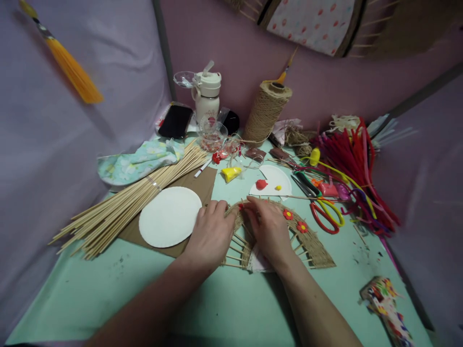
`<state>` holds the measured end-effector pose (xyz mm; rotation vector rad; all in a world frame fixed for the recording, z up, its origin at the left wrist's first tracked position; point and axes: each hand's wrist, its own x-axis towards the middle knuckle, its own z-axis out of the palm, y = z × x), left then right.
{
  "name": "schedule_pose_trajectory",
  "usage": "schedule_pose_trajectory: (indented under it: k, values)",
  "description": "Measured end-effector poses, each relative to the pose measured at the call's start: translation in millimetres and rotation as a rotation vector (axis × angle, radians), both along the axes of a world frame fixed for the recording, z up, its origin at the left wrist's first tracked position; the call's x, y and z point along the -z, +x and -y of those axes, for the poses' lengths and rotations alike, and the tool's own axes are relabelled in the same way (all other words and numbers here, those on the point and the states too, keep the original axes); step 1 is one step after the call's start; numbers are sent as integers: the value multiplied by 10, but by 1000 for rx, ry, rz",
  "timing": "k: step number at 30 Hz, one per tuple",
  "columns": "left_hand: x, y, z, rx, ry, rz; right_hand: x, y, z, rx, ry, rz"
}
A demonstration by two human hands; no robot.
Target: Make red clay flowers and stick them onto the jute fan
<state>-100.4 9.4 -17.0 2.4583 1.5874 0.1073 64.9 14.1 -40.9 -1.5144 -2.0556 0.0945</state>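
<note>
A fan-shaped piece of woven twine on thin sticks (318,250) lies in front of me, with a white cloth panel (261,261) at its middle. Two red clay flowers with yellow centres, one a flower (288,214) and the other a flower (302,227), sit on its right side. My left hand (211,233) closes on the fan's upper left edge, thumb toward the middle. Beside that thumb, my right hand (270,229) bends over the rim, fingertips pinched at a small red clay piece (241,206). The fingers partly cover the piece.
A white paper disc (170,217) lies on cardboard (144,236) beside a stick bundle (119,212). Behind the fan, a cut white plate (278,176) holds red and yellow clay. Scissors (327,217) and pipe cleaners (361,178) lie right; a twine spool (267,113) stands behind.
</note>
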Motion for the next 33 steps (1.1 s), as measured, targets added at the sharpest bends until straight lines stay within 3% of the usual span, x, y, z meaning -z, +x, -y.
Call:
schedule_pose_trajectory:
  k: [5, 18, 27, 33]
  values:
    - [22, 9, -2, 9, 23, -20, -38, 49, 6, 66, -5, -46]
    - [54, 67, -28, -11, 12, -76, -135, 37, 35, 52, -4, -63]
    - [5, 12, -30, -17, 72, 45, -136, 74, 15, 93, -39, -127]
    - [-13, 13, -12, -31, 85, 41, -178, 45, 20, -48, -129, -57]
